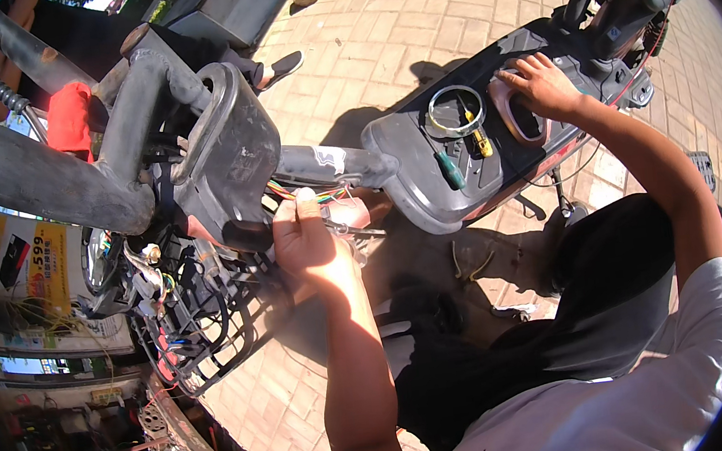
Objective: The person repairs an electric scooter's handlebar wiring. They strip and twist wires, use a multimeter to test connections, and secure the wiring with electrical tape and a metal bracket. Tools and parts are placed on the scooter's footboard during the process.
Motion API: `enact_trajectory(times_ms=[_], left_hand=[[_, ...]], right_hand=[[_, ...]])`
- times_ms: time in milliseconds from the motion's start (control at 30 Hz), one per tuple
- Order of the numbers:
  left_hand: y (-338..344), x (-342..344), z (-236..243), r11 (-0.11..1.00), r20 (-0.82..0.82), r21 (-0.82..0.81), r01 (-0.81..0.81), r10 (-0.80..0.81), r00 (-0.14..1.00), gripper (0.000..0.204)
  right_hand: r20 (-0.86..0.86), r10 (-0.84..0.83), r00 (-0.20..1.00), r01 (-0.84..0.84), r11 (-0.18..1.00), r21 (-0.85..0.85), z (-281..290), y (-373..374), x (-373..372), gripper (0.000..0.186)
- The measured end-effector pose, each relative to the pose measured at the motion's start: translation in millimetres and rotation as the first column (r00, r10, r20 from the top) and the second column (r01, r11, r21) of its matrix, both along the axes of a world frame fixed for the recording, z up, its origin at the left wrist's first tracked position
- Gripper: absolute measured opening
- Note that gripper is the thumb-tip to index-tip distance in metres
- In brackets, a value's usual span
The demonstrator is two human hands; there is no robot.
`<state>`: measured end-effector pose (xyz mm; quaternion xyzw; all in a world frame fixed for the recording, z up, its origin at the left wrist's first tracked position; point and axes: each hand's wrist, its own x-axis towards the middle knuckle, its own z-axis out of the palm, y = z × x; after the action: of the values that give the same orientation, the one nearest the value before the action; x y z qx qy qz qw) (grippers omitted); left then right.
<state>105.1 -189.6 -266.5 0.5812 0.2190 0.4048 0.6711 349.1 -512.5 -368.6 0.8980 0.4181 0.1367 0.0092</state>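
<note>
My left hand [307, 236] is closed in a pinch on thin colored wires [278, 188] beside the dark front shell [235, 155] of an electric scooter. The exact wire between its fingertips is partly hidden. On the right, my right hand [544, 87] lies over the upper edge of a pinkish oval ring [509, 111], fingers bent around its rim. This ring rests on the scooter's black deck [404, 136]. Next to it lie a clear-edged round ring [430, 111], a green-handled screwdriver [449, 171] and a small yellow-handled tool [483, 143].
A black rack [215, 353] with loose wiring is below the shell. A red cloth or cover [69, 121] wraps part of the frame. Another person's shoe [283, 67] stands on the brick paving [407, 6]. A cluttered box [73, 436] sits at lower left.
</note>
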Motion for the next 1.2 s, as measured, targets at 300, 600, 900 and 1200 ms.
enact_trajectory(times_ms=[300,600,900,1200], left_hand=[[26,-17,-13,0.969,-0.004,-0.1,0.225,-0.227,0.974,0.024],[22,-22,-1,0.97,-0.076,-0.05,0.239,-0.243,0.967,0.021],[23,-21,-14,0.977,-0.119,0.211,0.04,-0.014,0.993,0.024],[5,-17,8,0.992,-0.146,0.09,0.093,-0.079,0.986,0.019]], right_hand=[[-0.338,0.527,0.78,-0.096,0.634,0.767,127,105,-85,0.017],[-0.518,0.674,0.527,0.143,0.53,0.836,146,232,-160,0.016],[-0.342,0.539,0.77,-0.049,0.583,0.811,141,249,-174,0.02],[-0.45,0.615,0.648,0.093,0.523,0.848,123,242,-159,0.021]])
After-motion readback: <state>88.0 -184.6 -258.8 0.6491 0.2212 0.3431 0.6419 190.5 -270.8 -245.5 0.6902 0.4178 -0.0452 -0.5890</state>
